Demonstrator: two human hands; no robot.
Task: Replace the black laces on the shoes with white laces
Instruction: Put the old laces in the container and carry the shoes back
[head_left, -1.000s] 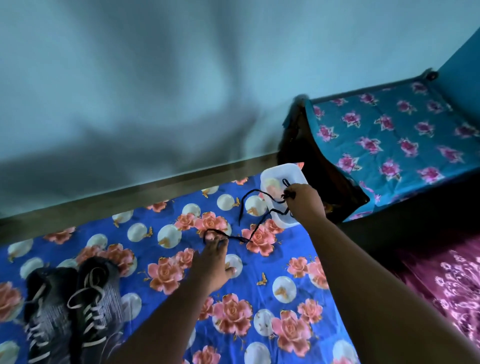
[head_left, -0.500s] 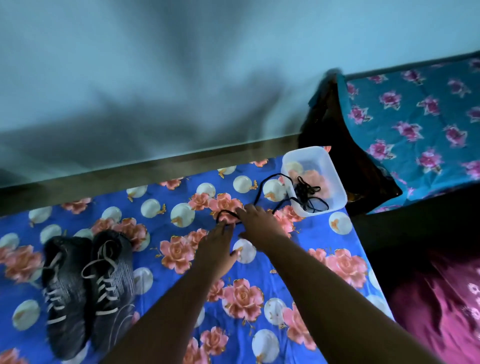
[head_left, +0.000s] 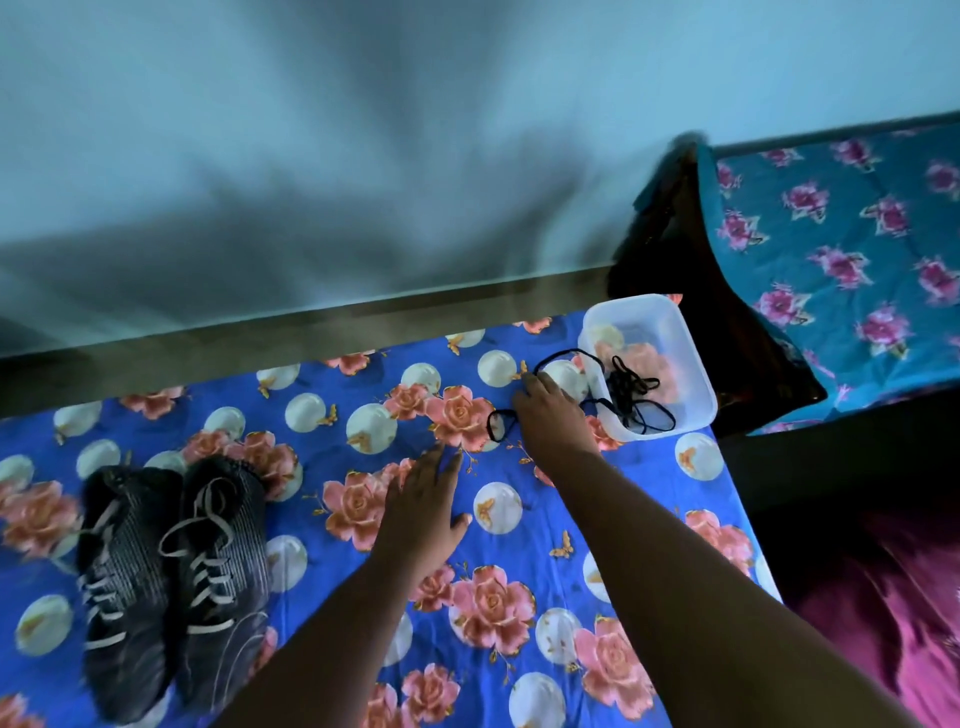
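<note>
Two black shoes (head_left: 171, 582) threaded with white laces lie side by side at the left on the blue flowered sheet (head_left: 322, 587). A black lace (head_left: 497, 423) trails across the sheet into a clear plastic container (head_left: 698, 379), where more black lace (head_left: 636, 395) lies bunched. My right hand (head_left: 550, 415) is on the trailing lace just left of the container, fingers curled over it; a loop sticks out from under the hand. My left hand (head_left: 426, 499) rests flat on the sheet, nearer me, holding nothing.
A pale wall with a dark skirting strip (head_left: 311, 322) runs behind the sheet. At the right stands a dark wooden bed end (head_left: 727, 322) with a teal flowered cover (head_left: 841, 249). Pink cloth (head_left: 883, 623) lies at the lower right.
My right hand left the container, dropping bunched lace there, and came back to the lace on the sheet. My left hand let go of the lace and drew back, flat.
</note>
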